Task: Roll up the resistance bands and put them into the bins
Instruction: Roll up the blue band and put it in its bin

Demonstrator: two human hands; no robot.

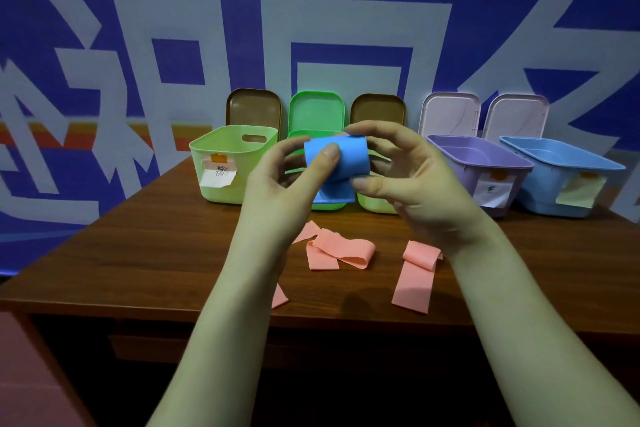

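Both hands [346, 180], blue band [341, 159] pinched between

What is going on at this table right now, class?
A person is rolling a blue resistance band held up between the left hand and right hand; its tail hangs loose. Pink bands lie unrolled on the wooden table. Open bins, including a purple bin and a blue bin, wait behind.

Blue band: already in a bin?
No: the blue band is partly rolled and held above the table between the left hand and right hand.
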